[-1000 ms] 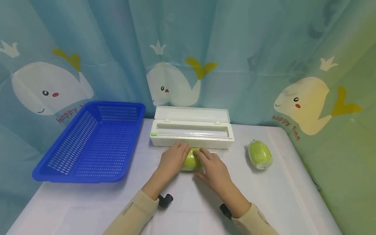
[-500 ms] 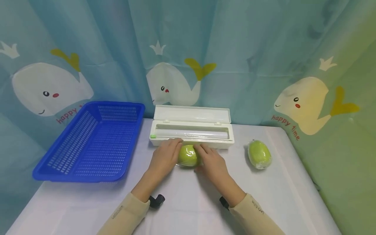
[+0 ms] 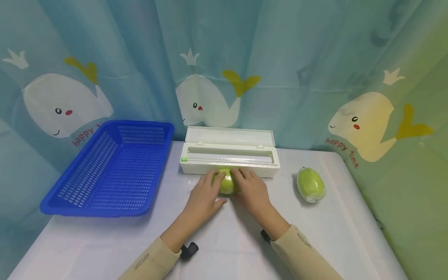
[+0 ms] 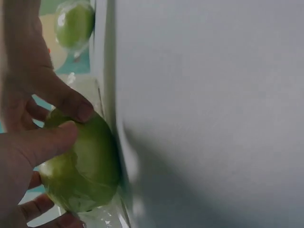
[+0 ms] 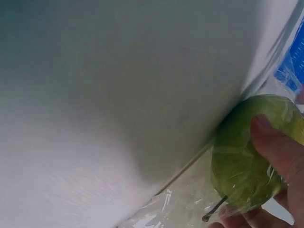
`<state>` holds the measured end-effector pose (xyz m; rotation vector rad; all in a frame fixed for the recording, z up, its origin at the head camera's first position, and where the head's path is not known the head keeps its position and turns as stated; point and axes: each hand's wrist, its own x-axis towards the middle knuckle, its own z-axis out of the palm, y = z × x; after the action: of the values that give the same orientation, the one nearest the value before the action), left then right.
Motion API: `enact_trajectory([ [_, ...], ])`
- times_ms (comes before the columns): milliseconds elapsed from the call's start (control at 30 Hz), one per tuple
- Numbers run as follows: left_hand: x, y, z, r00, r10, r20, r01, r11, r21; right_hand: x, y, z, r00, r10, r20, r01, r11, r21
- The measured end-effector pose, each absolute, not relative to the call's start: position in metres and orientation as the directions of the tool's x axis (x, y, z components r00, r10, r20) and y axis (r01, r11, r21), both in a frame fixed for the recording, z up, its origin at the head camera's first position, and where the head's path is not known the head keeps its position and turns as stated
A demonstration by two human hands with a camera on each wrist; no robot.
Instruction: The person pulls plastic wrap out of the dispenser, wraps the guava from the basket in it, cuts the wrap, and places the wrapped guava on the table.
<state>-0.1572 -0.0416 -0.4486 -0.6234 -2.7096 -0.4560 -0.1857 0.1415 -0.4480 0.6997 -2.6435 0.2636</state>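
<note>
A green pear [image 3: 226, 184] lies on its side on the table, in front of the white cling film box [image 3: 231, 168]. Clear film covers it, and loose film [image 5: 175, 204] spreads past its stem end in the right wrist view. My left hand [image 3: 203, 197] holds the pear from the left, fingers over its top. From the other side my right hand [image 3: 253, 191] grips it, its thumb laid along the pear's flank in the right wrist view. Both thumbs meet close together on the pear [image 4: 90, 166] in the left wrist view.
A second pear [image 3: 310, 185], wrapped in film, lies at the right. The blue plastic basket [image 3: 154, 190] stands at the left. Behind the hands, the box's lid [image 3: 229, 137] is raised, showing the film roll [image 3: 229, 158]. A whale-print curtain [image 3: 290, 109] borders the table.
The pear has shifted slightly toward the box. My left hand moved left half a second ago, then back in over the pear, its thumb now showing on the near side.
</note>
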Motion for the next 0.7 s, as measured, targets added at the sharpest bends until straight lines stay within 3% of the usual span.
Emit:
enact_trajectory([
  [367,-0.175,-0.037,-0.442,-0.895,0.351,0.275,0.417,0.878,0.236,-0.195,0.145,-0.442,-0.885,-0.387,0.258,-0.449,0.854,-0.261],
  [700,-0.179,-0.033,-0.446,-0.915,0.336,0.221,0.378,0.907,0.186,-0.214,0.146,-0.427,-0.914,-0.4,0.063,-0.398,0.856,-0.331],
])
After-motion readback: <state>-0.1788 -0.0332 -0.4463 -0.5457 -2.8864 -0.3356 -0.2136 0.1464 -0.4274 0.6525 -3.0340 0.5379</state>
